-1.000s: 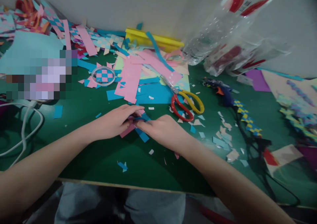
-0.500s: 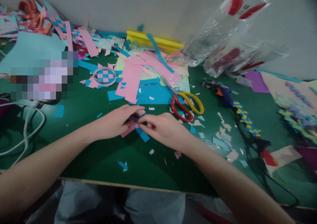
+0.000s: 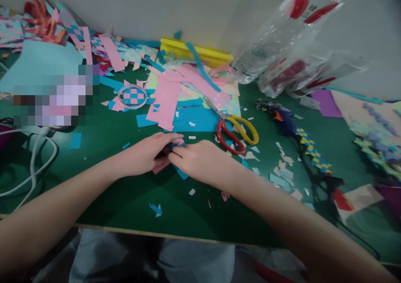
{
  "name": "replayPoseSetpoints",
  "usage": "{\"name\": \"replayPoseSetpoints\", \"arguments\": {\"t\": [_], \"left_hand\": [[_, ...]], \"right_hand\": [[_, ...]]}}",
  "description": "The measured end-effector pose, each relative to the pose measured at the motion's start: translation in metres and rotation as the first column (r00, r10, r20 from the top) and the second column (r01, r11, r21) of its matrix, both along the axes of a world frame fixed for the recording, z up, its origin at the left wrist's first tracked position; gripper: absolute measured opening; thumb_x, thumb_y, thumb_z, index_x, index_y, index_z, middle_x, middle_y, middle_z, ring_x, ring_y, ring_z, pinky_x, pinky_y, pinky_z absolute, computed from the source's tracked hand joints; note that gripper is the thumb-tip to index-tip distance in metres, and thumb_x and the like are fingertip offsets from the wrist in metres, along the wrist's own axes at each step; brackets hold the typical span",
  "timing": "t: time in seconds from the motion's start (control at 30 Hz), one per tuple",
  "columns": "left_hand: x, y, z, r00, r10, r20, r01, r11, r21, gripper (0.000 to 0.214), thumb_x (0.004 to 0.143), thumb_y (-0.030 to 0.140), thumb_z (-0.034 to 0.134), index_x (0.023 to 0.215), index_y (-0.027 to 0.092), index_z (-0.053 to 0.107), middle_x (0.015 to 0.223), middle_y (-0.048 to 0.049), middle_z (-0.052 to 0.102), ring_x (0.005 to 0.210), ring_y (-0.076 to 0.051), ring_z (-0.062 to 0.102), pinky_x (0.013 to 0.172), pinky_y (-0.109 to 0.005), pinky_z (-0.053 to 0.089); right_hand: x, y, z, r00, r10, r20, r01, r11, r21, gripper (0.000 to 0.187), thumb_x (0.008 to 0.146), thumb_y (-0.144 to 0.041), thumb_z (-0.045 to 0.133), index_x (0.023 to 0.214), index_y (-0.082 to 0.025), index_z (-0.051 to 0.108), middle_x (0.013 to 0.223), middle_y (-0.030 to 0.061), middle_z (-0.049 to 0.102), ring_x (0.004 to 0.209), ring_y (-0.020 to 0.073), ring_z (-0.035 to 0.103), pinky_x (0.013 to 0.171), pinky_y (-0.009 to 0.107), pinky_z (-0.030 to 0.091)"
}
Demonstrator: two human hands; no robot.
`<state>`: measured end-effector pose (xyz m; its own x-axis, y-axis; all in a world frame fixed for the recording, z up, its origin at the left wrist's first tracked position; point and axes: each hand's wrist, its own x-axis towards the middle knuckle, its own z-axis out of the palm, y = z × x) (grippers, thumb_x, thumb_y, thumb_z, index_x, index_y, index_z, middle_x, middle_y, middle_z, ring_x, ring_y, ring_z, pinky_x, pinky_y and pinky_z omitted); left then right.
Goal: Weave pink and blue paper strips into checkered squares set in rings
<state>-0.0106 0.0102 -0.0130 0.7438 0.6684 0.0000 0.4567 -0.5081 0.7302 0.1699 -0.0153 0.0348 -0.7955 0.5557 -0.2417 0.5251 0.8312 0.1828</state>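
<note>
My left hand and my right hand meet over a small bundle of pink and blue paper strips lying on the green table. Both hands pinch the strips, with fingertips pressed together at the middle. A blue strip end sticks out below my right hand, and a pink one shows under my left. Most of the bundle is hidden by my fingers.
Red and yellow scissors lie just behind my right hand. Pink and blue paper sheets, a woven square inside a tape ring, a glue gun with its cord, plastic bags and white cables surround the spot. Paper scraps litter the table.
My right hand has slid left and closed over the strips, covering more of the blue strip. My left hand has barely moved.
</note>
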Motion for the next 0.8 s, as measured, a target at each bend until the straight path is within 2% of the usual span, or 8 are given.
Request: {"name": "replayPoseSetpoints", "arguments": {"t": [0.13, 0.3, 0.6, 0.8], "left_hand": [[0.0, 0.0, 0.001, 1.0, 0.006, -0.02, -0.006, 1.0, -0.006, 0.059, 0.08, 0.009, 0.054, 0.136, 0.018, 0.037, 0.123, -0.0116, 0.054, 0.113, -0.022, 0.054, 0.093, -0.036, 0.046], [0.0, 0.001, 0.002, 1.0, 0.006, 0.004, -0.006, 1.0, -0.012, 0.058, 0.08, 0.008, 0.052, 0.135, 0.018, 0.038, 0.128, -0.0111, 0.052, 0.117, -0.022, 0.052, 0.097, -0.037, 0.044], [0.0, 0.001, 0.002, 1.0, -0.011, -0.012, 0.011, 1.0, 0.026, 0.058, 0.08, 0.004, 0.049, 0.135, 0.017, 0.037, 0.121, -0.0115, 0.055, 0.111, -0.021, 0.054, 0.093, -0.035, 0.045], [-0.001, 0.002, 0.002, 1.0, -0.024, -0.008, 0.025, 0.999, 0.025, 0.059, 0.08, 0.005, 0.049, 0.136, 0.02, 0.036, 0.119, -0.0102, 0.055, 0.109, -0.021, 0.054, 0.088, -0.033, 0.046]], "right_hand": [[-0.005, 0.002, 0.001, 0.997, 0.072, 0.037, -0.072, 0.997, 0.006, 0.025, 0.087, -0.003, 0.038, 0.088, -0.011, 0.062, 0.086, 0.0097, 0.069, 0.072, 0.0192, 0.063, 0.044, 0.027, 0.022], [-0.003, 0.004, -0.004, 0.986, 0.166, 0.005, -0.166, 0.985, 0.04, 0.027, 0.086, -0.001, 0.037, 0.087, -0.01, 0.062, 0.083, 0.0109, 0.068, 0.069, 0.0182, 0.06, 0.046, 0.028, 0.028], [0.004, 0.01, -0.017, 0.969, 0.239, -0.063, -0.233, 0.969, 0.086, 0.029, 0.088, -0.002, 0.034, 0.086, -0.01, 0.062, 0.082, 0.0106, 0.067, 0.071, 0.0195, 0.062, 0.056, 0.031, 0.038], [0.009, 0.014, -0.023, 0.97, 0.214, -0.113, -0.208, 0.976, 0.066, 0.024, 0.088, -0.004, 0.038, 0.086, -0.01, 0.061, 0.083, 0.0092, 0.067, 0.072, 0.0176, 0.061, 0.057, 0.029, 0.038]]}}
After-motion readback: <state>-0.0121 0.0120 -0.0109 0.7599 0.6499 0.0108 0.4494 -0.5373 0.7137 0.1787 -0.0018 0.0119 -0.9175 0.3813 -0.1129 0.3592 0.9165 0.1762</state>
